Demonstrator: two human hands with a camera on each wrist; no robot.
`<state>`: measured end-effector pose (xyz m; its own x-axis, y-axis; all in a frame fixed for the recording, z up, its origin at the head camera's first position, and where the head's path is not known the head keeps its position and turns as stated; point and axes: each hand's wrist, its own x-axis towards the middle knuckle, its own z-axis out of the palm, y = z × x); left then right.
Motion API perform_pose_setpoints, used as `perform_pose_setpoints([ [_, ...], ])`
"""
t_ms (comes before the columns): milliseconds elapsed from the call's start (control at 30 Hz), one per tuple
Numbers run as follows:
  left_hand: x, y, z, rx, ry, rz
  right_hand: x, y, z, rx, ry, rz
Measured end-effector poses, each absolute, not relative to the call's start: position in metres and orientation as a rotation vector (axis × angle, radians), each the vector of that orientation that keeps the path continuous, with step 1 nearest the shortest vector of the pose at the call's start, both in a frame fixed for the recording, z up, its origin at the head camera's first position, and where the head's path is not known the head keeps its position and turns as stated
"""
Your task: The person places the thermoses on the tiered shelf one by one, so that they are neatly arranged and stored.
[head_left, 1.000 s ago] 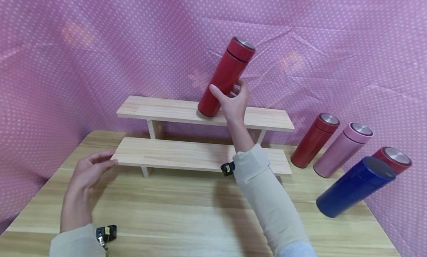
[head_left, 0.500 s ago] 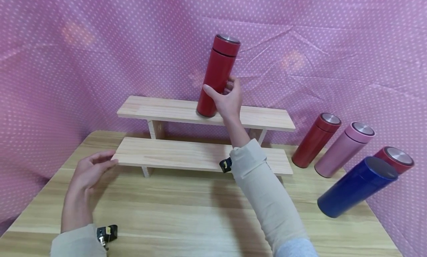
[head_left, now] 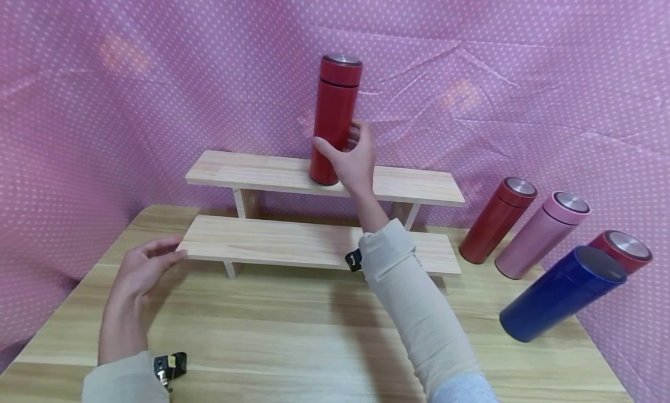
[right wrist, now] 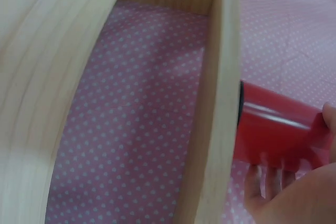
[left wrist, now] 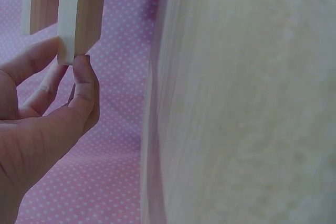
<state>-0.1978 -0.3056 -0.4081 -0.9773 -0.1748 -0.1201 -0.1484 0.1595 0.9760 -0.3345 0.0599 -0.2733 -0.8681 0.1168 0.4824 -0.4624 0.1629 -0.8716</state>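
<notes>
On the upper board of a two-tier wooden shelf (head_left: 251, 169) stands a red thermos (head_left: 335, 109), nearly upright, its base on the wood. My right hand (head_left: 356, 159) grips its lower half, thumb in front and fingers round the far right side. In the right wrist view the red thermos (right wrist: 278, 127) shows beyond the board's edge, with the right hand (right wrist: 299, 192) partly out of frame. My left hand (head_left: 143, 269) pinches the left end of the lower board (head_left: 272, 240). The left wrist view has the fingers of the left hand (left wrist: 52, 114) on both faces of that board's end (left wrist: 68, 24).
Right of the shelf on the wooden table (head_left: 262, 345) stand another red thermos (head_left: 497, 220), a pink thermos (head_left: 541, 234), a blue thermos (head_left: 562, 292) and a red one (head_left: 623, 249) partly hidden behind the blue. A pink dotted cloth (head_left: 235, 71) hangs behind.
The red thermos in my right hand has tipped from a rightward lean to nearly upright, its top moving left. The left hand keeps its place at the lower board's end.
</notes>
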Motion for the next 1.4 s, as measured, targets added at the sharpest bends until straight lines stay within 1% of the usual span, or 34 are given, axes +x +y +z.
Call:
perform_pose_setpoints([
  [133, -0.199, -0.305, -0.409, 0.316, -2.382, -1.989, -0.334, 0.059, -0.276, 0.356, -2.037, 1.714],
  [500, -0.197, -0.306, -0.408, 0.324, -2.425, -1.947, -0.334, 0.061, -0.277, 0.328, -2.07, 1.735],
  [967, -0.199, -0.303, -0.407, 0.394, -2.45, -1.932, -0.333, 0.064, -0.283, 0.365, -2.039, 1.745],
  [1167, -0.198, -0.304, -0.409, 0.389, -2.461, -1.934, -0.327, 0.074, -0.281, 0.353, -2.022, 1.786],
  [1400, -0.198, -0.306, -0.41, 0.351, -2.347, -2.045, -0.317, 0.093, -0.274, 0.369, -1.975, 1.787],
])
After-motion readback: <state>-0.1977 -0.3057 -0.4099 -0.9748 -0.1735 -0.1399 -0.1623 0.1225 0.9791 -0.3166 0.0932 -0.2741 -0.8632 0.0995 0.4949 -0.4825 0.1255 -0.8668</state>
